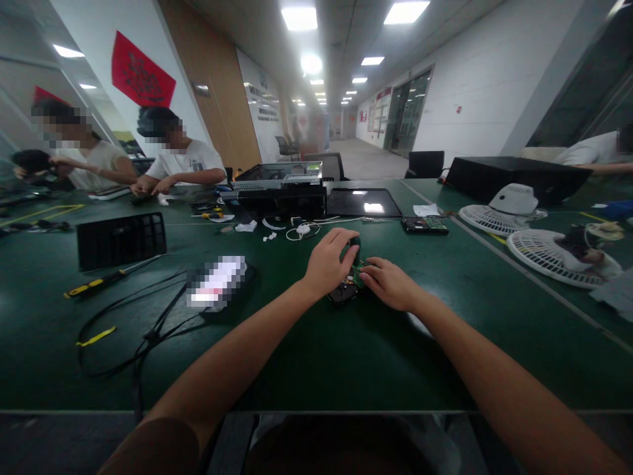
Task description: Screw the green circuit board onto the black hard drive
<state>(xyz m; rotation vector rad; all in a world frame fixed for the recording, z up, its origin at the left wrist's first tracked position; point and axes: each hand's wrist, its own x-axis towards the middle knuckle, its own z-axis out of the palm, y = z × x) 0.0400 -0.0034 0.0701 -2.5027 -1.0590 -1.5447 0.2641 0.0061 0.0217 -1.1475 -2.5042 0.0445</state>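
Observation:
A hard drive [343, 295] lies on the green table in front of me, with a green circuit board [358, 277] showing on its upper side. My left hand [330, 261] is closed around the dark, upright handle of a screwdriver [356, 248] above the drive. The screwdriver's tip is hidden by my fingers and the board. From the right, my right hand [390, 284] grips the drive's edge, its fingertips on the circuit board. Further back to the right lies another hard drive [425, 225], apart from both hands.
On the left are a phone [217, 282], black cables [148, 335], a yellow-black screwdriver [93, 285] and a black panel [121, 241]. An open computer case [277, 191] and a flat screen [364, 202] stand behind. White fan grilles [539, 254] lie right. Several people sit around the table.

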